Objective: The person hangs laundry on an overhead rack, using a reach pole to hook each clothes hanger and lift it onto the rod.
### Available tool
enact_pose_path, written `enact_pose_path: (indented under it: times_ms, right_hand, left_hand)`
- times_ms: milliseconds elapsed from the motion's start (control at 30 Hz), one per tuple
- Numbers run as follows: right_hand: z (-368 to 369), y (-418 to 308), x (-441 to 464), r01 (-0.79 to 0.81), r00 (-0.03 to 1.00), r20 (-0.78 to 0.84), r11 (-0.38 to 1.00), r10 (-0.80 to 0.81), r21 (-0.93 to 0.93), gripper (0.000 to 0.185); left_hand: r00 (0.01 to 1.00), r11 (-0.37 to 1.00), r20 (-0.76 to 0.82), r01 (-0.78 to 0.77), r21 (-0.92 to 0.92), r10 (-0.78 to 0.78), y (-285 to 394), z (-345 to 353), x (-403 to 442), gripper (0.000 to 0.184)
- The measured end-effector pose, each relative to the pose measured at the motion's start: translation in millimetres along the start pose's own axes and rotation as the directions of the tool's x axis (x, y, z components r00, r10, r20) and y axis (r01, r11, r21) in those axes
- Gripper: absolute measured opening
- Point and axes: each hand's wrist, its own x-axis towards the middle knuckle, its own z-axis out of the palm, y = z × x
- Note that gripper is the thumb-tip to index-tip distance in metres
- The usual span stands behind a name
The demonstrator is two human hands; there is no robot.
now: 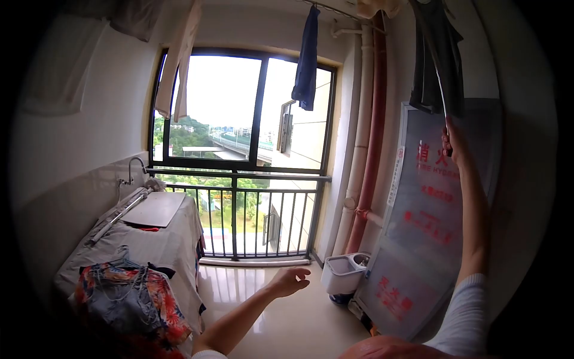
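My right hand (457, 143) is raised on the right, its fingers wrapped around the lower end of a thin clothes pole (442, 90). The pole slants up in front of dark hanging garments (423, 66); its top end cannot be made out. Low in the middle, my left hand (288, 281) is held out over the tiled floor, fingers loosely bent and apart, with nothing in it. The nearest thing to it is a white mop bucket (344, 275) to its right.
Navy clothing (306, 60) and light trousers (177, 66) hang near the window. On the left, a covered surface (161, 239) bears a pale board (156, 209) and a clothes pile (128, 299). A railing (251, 176) crosses the window; a fire-hydrant cabinet (412, 179) stands right.
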Motion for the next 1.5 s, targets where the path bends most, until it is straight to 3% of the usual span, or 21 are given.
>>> enact_pose_path:
  times_ms: [400,600,1100,1300,1400,1500]
  right_hand:
    - [26,-23,-1,0.025,0.999,-0.043,0.996,-0.028,-0.087,0.047]
    - [54,-41,-1,-0.043,0.999,-0.005,0.998,0.043,-0.048,0.046]
    - [99,-22,-9,0.083,0.996,0.049,0.996,-0.081,-0.040,0.047]
    - [109,-19,-34,0.043,0.998,0.042,0.999,-0.043,-0.012,0.045]
    - [105,-9,-48,-0.090,0.995,0.044,0.996,0.089,0.021,0.044]
    - [105,4,-73,-0.073,0.997,-0.003,0.996,0.073,0.052,0.043]
  left_hand:
    - [0.998,0.992,0.027,0.060,-0.115,-0.057,-26,11,-6,0.033]
    - [0.994,0.980,0.048,0.108,-0.165,-0.101,-26,11,-16,0.032]
    - [0.976,0.956,0.014,0.218,-0.195,-0.219,-51,-15,-78,0.035]
    - [0.954,0.928,-0.004,0.292,-0.231,-0.301,-62,-26,-104,0.035]
    - [0.946,0.917,-0.028,0.305,-0.256,-0.323,-68,-33,-118,0.035]
    - [0.926,0.876,-0.047,0.338,-0.343,-0.376,-90,-36,-134,0.035]
